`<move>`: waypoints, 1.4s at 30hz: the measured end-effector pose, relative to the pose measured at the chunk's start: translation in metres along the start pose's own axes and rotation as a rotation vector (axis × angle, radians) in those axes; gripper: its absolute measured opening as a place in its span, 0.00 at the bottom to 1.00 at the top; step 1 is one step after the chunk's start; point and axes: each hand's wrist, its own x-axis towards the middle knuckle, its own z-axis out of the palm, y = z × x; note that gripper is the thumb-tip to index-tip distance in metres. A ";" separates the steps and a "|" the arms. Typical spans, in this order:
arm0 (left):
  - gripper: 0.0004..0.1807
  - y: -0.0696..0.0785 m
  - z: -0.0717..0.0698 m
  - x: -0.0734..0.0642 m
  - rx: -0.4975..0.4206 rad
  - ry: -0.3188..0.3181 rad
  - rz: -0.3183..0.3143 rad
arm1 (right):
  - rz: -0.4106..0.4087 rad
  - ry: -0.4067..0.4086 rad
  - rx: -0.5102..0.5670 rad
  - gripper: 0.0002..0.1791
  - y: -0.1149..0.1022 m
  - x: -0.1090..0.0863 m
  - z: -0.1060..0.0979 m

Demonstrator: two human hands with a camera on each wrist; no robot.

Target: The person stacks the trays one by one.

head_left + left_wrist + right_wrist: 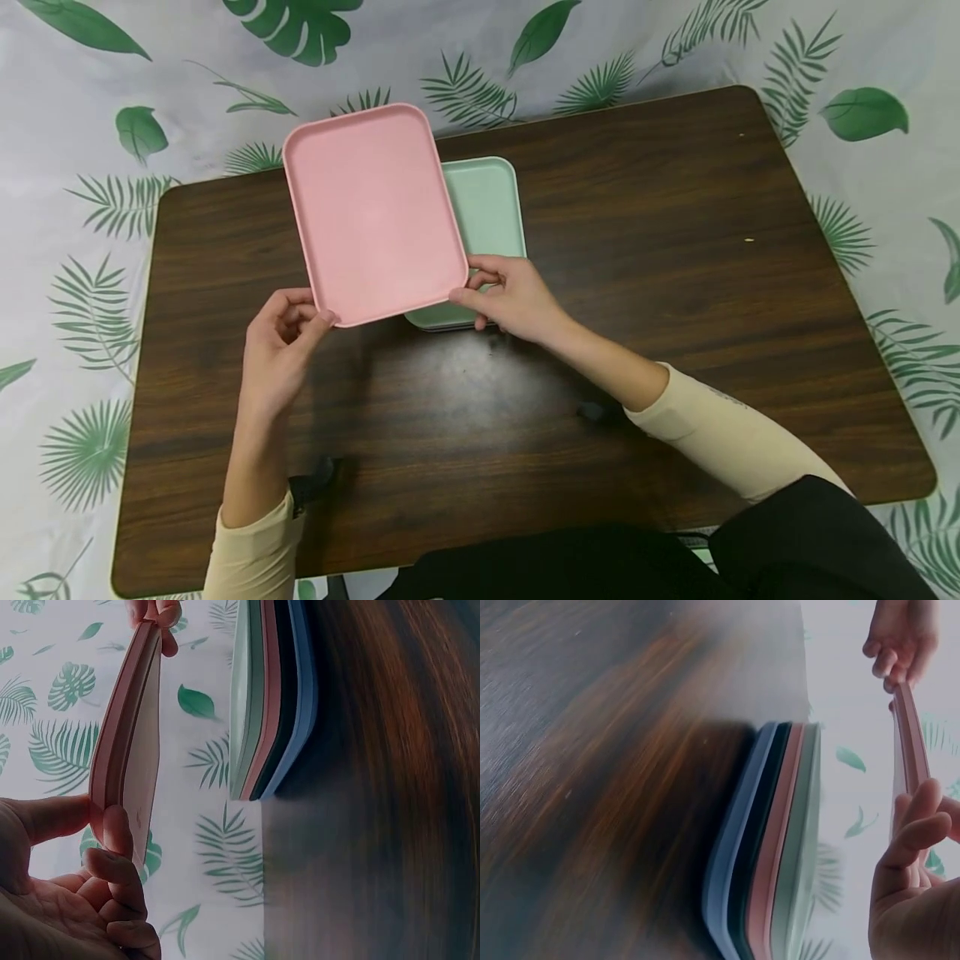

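A pink rectangular tray with a raised rim is held up over the table by both hands. My left hand pinches its near left corner between thumb and fingers. At the near right corner my right hand grips the rim, thumb on top. Below and partly hidden by the pink tray lies a stack topped by a light green tray. In the left wrist view, a second pink tray, a dark tray and a blue tray show beneath the green one. A gap separates the held tray from the stack.
The dark wood-grain table has rounded corners. A white cloth with green leaf prints surrounds it. Two tiny pale specks mark the table's right side.
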 end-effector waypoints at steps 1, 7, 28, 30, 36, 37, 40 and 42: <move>0.13 0.000 0.002 0.001 0.008 -0.003 0.006 | 0.002 -0.002 -0.010 0.31 0.000 -0.001 -0.003; 0.13 -0.003 0.014 0.003 0.010 -0.032 0.006 | -0.009 -0.020 -0.004 0.27 0.008 -0.007 -0.017; 0.14 -0.016 0.051 0.016 0.142 -0.134 -0.011 | 0.020 0.079 -0.054 0.26 0.036 -0.021 -0.044; 0.14 -0.016 0.053 0.017 0.169 -0.136 0.000 | 0.029 0.085 -0.056 0.26 0.039 -0.022 -0.045; 0.13 -0.017 0.061 0.020 0.268 -0.113 0.036 | 0.044 0.099 -0.089 0.27 0.045 -0.024 -0.050; 0.13 -0.017 0.062 0.020 0.290 -0.111 0.044 | 0.045 0.102 -0.095 0.26 0.046 -0.024 -0.050; 0.13 -0.017 0.064 0.020 0.342 -0.110 0.058 | 0.046 0.107 -0.105 0.26 0.048 -0.025 -0.052; 0.13 -0.017 0.066 0.020 0.366 -0.109 0.062 | 0.047 0.108 -0.105 0.26 0.049 -0.025 -0.052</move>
